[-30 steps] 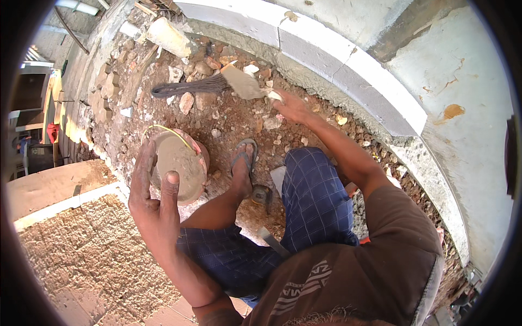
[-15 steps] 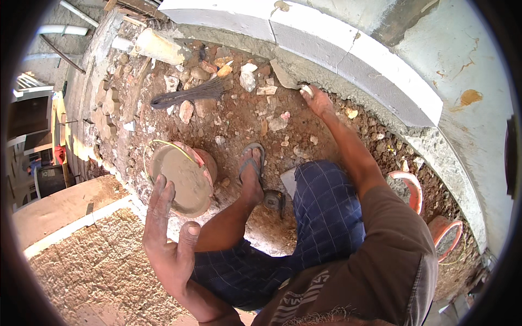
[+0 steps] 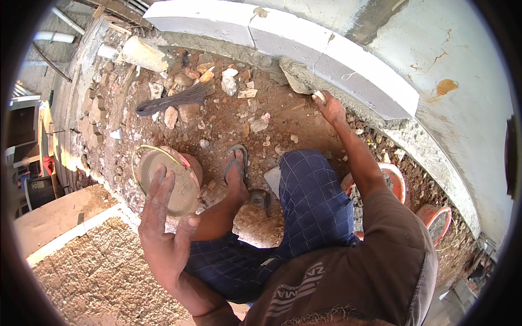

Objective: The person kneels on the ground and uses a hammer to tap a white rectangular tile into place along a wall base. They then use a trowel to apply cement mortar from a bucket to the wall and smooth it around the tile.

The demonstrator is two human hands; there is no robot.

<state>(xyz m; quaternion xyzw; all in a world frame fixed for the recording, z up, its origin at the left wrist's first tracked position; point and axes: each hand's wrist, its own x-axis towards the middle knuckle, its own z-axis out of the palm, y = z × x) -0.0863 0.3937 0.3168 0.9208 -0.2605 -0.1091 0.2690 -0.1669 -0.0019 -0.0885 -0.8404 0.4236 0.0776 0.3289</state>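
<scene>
My right hand [image 3: 331, 111] is closed on the pale handle of a trowel [image 3: 294, 80]. Its blade rests against the mortar along the bottom of a curved-looking row of white blocks [image 3: 285, 33], with mortar at the blade's upper side. My left hand [image 3: 164, 239] is raised in front of a bucket of grey mortar [image 3: 149, 168], fingers apart and dusty, holding nothing; it partly hides the bucket. A dark bundle of strands [image 3: 166, 104] lies on the rubble between the bucket and the blocks.
Two red buckets [image 3: 398, 185] [image 3: 427, 220] stand at the right behind my arm. A stained pale container [image 3: 142, 54] lies among stones at the back. Paving pieces [image 3: 95, 117] are at the left, beside white pipes [image 3: 51, 36]. A small dark object [image 3: 258, 201] lies by my sandalled foot.
The trowel has moved from above the dark strands to the base of the white blocks, my right hand reaching out with it. My left hand stays open, slightly lower.
</scene>
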